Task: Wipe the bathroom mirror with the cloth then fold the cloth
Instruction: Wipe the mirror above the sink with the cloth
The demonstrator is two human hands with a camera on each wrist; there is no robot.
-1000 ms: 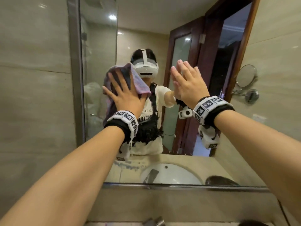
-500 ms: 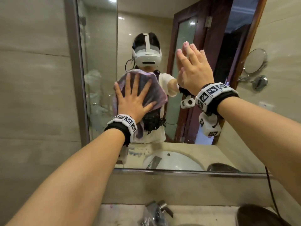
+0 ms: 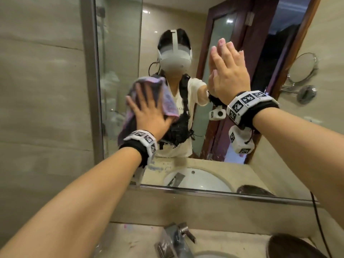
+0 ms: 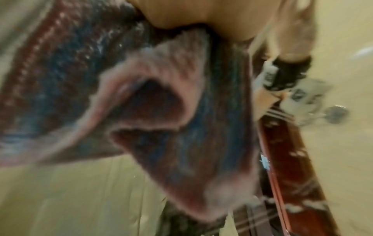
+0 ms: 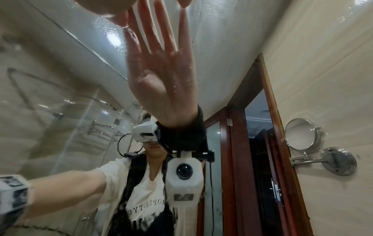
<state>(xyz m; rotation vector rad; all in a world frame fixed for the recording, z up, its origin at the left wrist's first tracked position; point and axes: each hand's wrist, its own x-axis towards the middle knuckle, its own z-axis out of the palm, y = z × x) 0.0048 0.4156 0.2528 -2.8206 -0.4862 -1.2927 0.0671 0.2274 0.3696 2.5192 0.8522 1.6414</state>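
My left hand (image 3: 147, 110) presses a purple cloth (image 3: 168, 104) flat against the bathroom mirror (image 3: 121, 71), fingers spread and straight, at the chest height of my reflection. In the left wrist view the cloth (image 4: 181, 143) is blurred and fills most of the frame. To its right, my right hand (image 3: 229, 71) lies flat on the glass with straight fingers and holds nothing. The right wrist view shows that palm reflected in the mirror (image 5: 222, 32), which is wet with drops.
Below the mirror runs a stone counter (image 3: 130, 241) with a chrome faucet (image 3: 175, 239) and a dark bowl (image 3: 294, 246) at the right. A round swivel mirror (image 3: 301, 67) juts from the right wall. A black cable (image 3: 317, 211) hangs there.
My left hand has slid the cloth down the glass, from beside the reflected headset to chest height. The right hand has stayed flat on the mirror. My view has tilted downward.
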